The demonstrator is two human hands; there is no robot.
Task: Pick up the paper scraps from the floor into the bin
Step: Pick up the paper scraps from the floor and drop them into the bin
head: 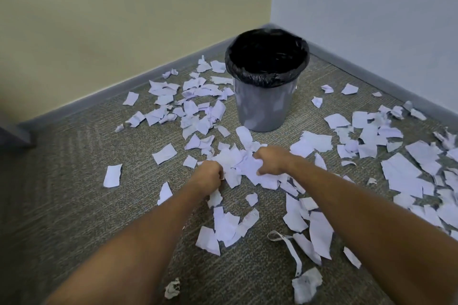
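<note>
Paper scraps lie heaped on the carpeted floor just before the bin, many more scattered around. Left hand and right hand both clench the heap's edges. Compressing the bundle inward before lifting should limit droppings.

Torn white paper scraps lie scattered flat and crumpled over the grey-brown carpet floor, thick to the left, right and front of the bin. Round grey plastic bin w/ black bag liner stands upright in the room corner, open-topped, scraps touching its base at front & left.
</note>
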